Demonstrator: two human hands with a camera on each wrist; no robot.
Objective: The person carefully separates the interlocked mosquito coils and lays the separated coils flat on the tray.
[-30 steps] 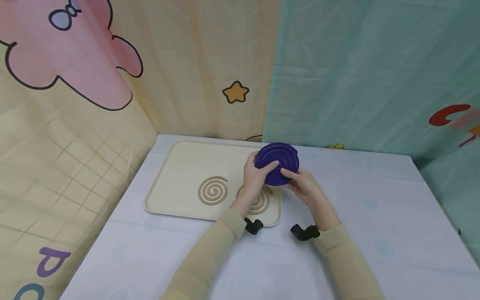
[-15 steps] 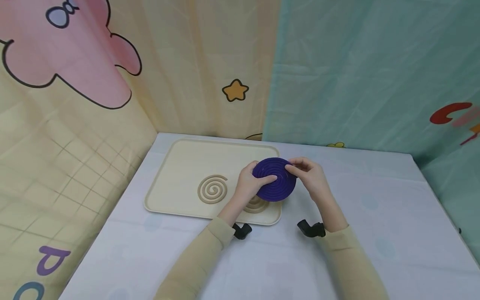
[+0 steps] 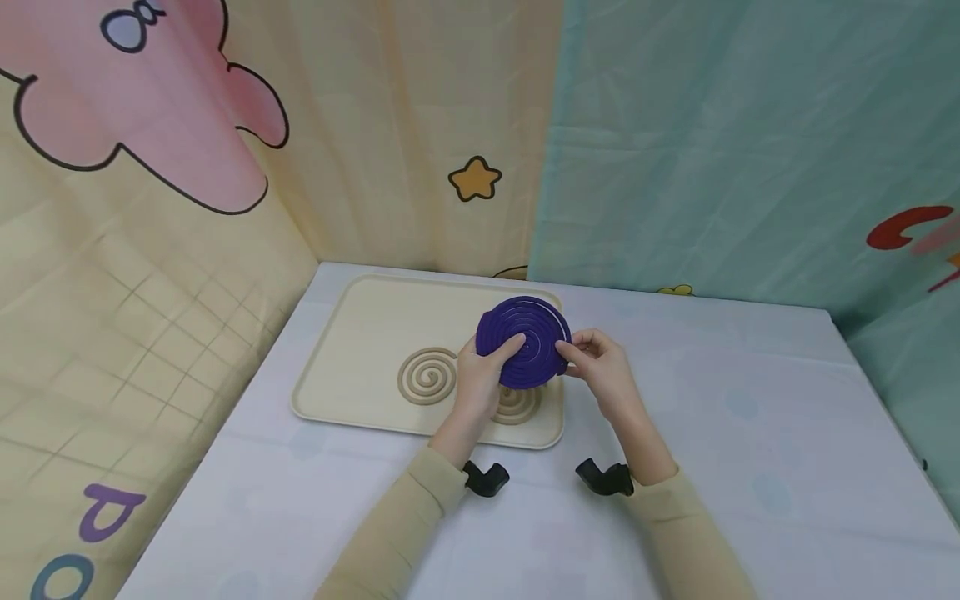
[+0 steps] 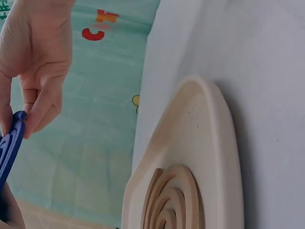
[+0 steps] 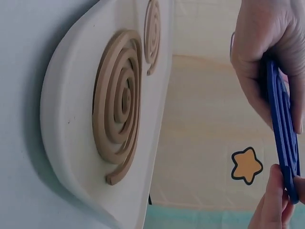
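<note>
I can see the left grip point(image 3: 476, 383) and right grip point(image 3: 606, 373) both pinching a purple coil point(image 3: 531, 360), up over the right end of the cream tray point(image 3: 375, 329); two tan spirals point(image 3: 429, 377) lie there on its surface.

Beige and teal cloth point(image 3: 600, 142) behind pale table point(image 3: 720, 400)

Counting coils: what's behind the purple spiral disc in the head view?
Part of a beige spiral coil on a cream rectangular tray; the disc and left hand cover the rest.
</note>
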